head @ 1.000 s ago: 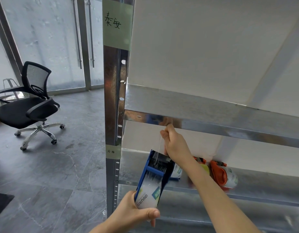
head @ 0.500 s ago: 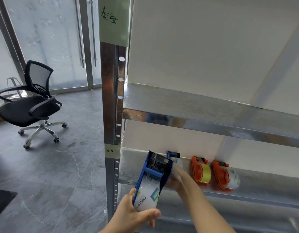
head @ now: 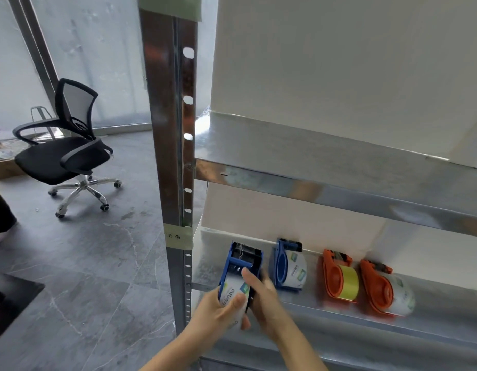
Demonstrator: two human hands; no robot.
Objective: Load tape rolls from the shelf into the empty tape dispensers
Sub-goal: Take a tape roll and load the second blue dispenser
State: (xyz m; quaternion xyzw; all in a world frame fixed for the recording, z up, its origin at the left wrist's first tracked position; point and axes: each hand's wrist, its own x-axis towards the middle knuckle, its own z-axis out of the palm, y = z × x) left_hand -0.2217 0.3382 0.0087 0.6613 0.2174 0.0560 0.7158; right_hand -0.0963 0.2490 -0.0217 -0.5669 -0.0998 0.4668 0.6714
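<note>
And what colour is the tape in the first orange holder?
Yellow tape, seen in the head view.

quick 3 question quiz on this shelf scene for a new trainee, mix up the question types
1. True or false: both hands hold the blue dispenser.
2. How many dispensers stand on the shelf, not counting the held one?
A) two B) three C) five
3. Fill in: the orange dispenser nearer the blue ones carries a ____ roll.

Key
1. True: the left hand wraps the roll end, the right hand grips the side.
2. B: a second blue dispenser and two orange, one the far orange dispenser.
3. Yellow.
</note>
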